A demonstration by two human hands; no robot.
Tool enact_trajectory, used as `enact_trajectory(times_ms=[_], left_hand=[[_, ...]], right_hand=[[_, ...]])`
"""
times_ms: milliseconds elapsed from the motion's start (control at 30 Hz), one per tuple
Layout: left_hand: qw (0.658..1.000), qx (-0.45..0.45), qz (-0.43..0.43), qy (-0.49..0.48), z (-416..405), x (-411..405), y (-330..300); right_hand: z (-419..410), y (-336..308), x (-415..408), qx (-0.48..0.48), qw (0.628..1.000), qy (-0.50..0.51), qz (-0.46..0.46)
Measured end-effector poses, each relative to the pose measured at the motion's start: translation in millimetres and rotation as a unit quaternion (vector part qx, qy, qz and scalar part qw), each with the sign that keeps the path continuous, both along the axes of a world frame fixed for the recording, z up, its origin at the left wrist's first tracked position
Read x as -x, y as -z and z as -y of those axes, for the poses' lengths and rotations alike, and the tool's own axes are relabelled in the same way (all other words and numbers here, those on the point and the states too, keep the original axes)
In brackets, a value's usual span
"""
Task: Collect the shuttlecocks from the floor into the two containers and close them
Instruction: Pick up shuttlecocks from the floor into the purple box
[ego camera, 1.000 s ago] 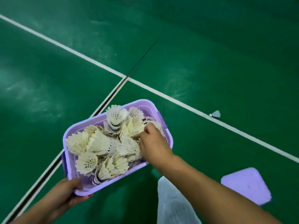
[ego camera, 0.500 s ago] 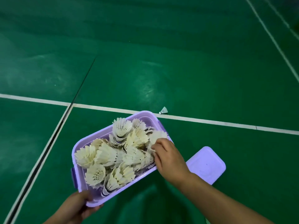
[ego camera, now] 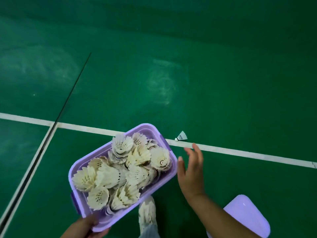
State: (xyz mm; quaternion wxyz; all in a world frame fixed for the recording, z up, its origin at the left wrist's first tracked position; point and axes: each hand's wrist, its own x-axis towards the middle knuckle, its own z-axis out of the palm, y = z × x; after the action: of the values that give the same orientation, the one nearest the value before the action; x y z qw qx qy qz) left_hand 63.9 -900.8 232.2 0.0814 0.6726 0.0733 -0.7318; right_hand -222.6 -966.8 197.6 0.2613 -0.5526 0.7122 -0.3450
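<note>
Right hand (ego camera: 192, 170) lifted off the box (ego camera: 82, 169), fingers spread, empty, left hand (ego camera: 85, 226) gripping its near rim, loose shuttlecock (ego camera: 181, 136) beyond on open floor (ego camera: 223, 74).

L hand (ego camera: 89, 226) low at frame bottom, thumb curled over box (ego camera: 164, 179) corner, gripping it. R hand (ego camera: 191, 170) out in front, fingers spread & relaxed, holding nothing, just beside box's right edge; bare forearm runs to lower right.

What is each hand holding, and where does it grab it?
The left hand grips the purple container by its near corner. The right hand holds nothing, fingers spread beside it.
</note>
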Motion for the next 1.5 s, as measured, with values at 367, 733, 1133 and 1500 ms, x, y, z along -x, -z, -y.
enact_trajectory(times_ms=[367, 733, 1133, 1500], left_hand=[[0.983, 0.039, 0.068, -0.164, 147.4, 31.5, 174.2], [0.987, 0.028, 0.097, -0.128, 134.9, 28.4, 253.8], [0.989, 0.093, 0.112, -0.001, 190.6, 72.2, 156.8], [0.971, 0.153, 0.045, 0.175, 201.7, 162.6, 49.4]], right_hand=[[218.4, 247.3, 113.9, -0.438, 0.87, -0.129, -0.186], [242.7, 371.0, 107.7, -0.48, 0.872, -0.043, -0.085], [162.7, 67.6, 68.8, -0.071, 0.993, -0.066, 0.071], [49.4, -33.6, 86.0, -0.123, 0.992, 0.021, 0.008]])
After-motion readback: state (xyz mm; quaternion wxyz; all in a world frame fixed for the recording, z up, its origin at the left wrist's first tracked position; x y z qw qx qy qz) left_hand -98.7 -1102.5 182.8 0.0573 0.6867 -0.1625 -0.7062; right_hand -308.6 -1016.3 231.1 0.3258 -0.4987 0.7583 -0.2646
